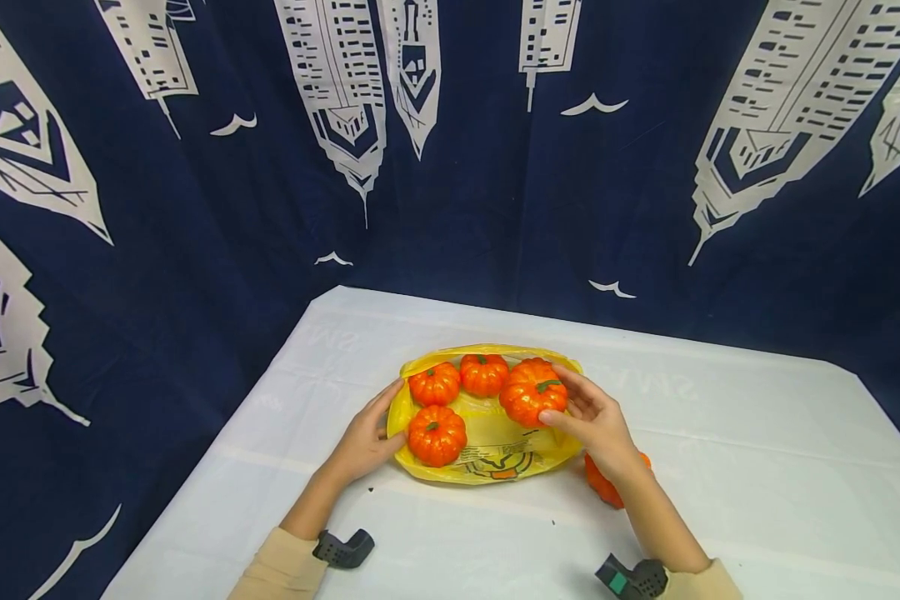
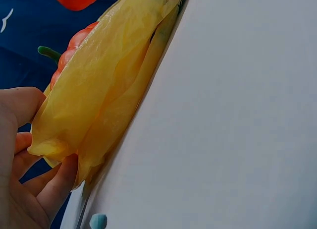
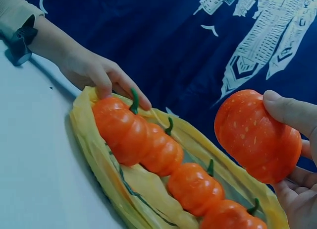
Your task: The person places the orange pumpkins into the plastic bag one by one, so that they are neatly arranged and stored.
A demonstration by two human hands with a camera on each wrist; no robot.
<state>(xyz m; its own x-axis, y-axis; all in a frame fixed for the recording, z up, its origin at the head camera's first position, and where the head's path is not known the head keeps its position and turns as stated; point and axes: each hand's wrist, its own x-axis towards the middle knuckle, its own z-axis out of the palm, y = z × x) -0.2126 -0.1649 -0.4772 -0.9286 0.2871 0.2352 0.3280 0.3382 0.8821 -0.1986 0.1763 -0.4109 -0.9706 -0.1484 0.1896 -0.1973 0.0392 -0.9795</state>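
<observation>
A yellow plastic bag (image 1: 487,425) lies with its mouth spread wide on the white table. Small orange pumpkins sit inside: one front left (image 1: 437,436), one back left (image 1: 434,384), one at the back (image 1: 483,375). The right wrist view shows a further pumpkin (image 3: 233,219) at the near end of the bag. My left hand (image 1: 363,442) holds the bag's left side, thumb at the rim and fingers outside. Over the bag's right part, my right hand (image 1: 596,421) grips another pumpkin (image 1: 532,393) between thumb and fingers.
Partly hidden beneath my right wrist, an orange pumpkin (image 1: 603,483) stands on the white tabletop (image 1: 757,467), right of the bag. A dark blue cloth (image 1: 495,225) with white building prints hangs behind the table. Tiny dark specks lie near the front.
</observation>
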